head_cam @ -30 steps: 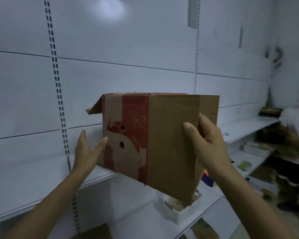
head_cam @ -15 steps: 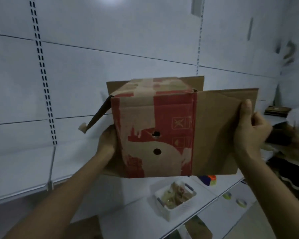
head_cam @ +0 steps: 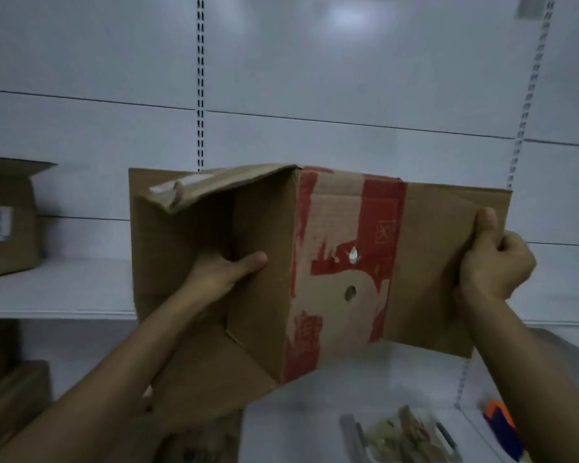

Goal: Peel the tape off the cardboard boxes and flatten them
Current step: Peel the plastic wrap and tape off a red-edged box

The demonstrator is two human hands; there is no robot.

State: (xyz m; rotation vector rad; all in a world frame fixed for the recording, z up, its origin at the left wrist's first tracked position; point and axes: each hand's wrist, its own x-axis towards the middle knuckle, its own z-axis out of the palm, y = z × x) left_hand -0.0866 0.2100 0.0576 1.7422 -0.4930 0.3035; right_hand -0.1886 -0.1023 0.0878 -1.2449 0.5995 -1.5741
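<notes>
Left hand (head_cam: 221, 279): grips cardboard box (head_cam: 345, 315) wall, fingers inside.
Right hand (head_cam: 495, 259): pinches its outer flap.
Red print (head_cam: 385, 230): between hands, crossed-box symbol, characters unreadable.

— What is on the back there?

— A white panelled wall (head_cam: 348, 78). A slotted metal upright (head_cam: 200, 78) runs down near the middle, and a second slotted upright (head_cam: 528, 95) at the right. A soft patch of glare (head_cam: 351, 15) sits high on the panels.

— And lower down?

— A white upper shelf (head_cam: 64, 289) runs out from the wall at the left. Below it, a white lower shelf (head_cam: 298, 429) carries a blurred pale tray with grey handles (head_cam: 448, 442) holding brownish scraps. Near the tray, to its right, lies a small orange and blue object (head_cam: 502, 426), too blurred to name.
</notes>
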